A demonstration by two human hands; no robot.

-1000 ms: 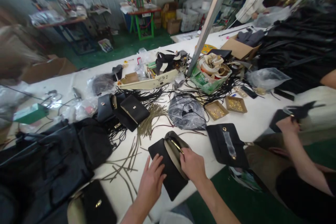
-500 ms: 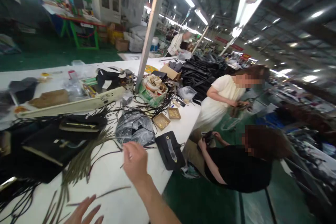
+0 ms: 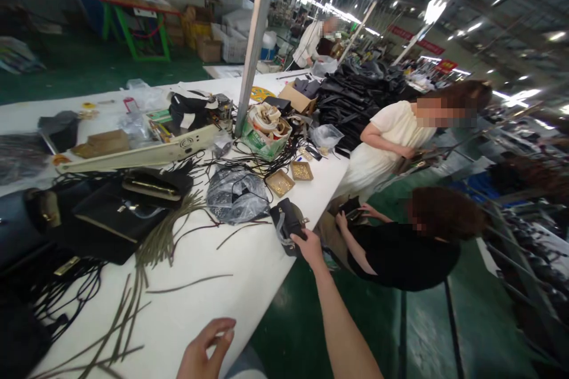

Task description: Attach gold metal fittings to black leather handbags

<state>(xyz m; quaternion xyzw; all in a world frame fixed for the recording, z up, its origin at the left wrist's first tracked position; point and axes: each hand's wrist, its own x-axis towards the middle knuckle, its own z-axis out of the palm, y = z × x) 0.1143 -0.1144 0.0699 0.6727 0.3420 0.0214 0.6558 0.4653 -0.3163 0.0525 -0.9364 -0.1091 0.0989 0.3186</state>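
My right hand (image 3: 307, 244) grips the near right edge of a small black handbag (image 3: 290, 216) at the table's right edge. The bag looks tilted, with metal fittings and a strip in clear plastic on it; its underside is hidden. Low in the view, above the white table (image 3: 200, 302), my left hand (image 3: 207, 346) is empty, its thumb and fingers curved with a gap between them. Thin dark straps (image 3: 189, 284) lie on the table beyond it. A plastic-wrapped black bundle (image 3: 237, 195) lies left of the handbag.
Two small boxes of gold-coloured fittings (image 3: 280, 182) sit beyond the handbag. Black bags (image 3: 111, 219) and olive cords (image 3: 160, 234) cover the left side. A metal post (image 3: 254, 41) rises from the table. A person in black (image 3: 404, 249) sits close on the right.
My right hand has moved from over the straps to the handbag and taken hold of it. The bag has gone from lying flat to tilted. My left hand has shifted right.
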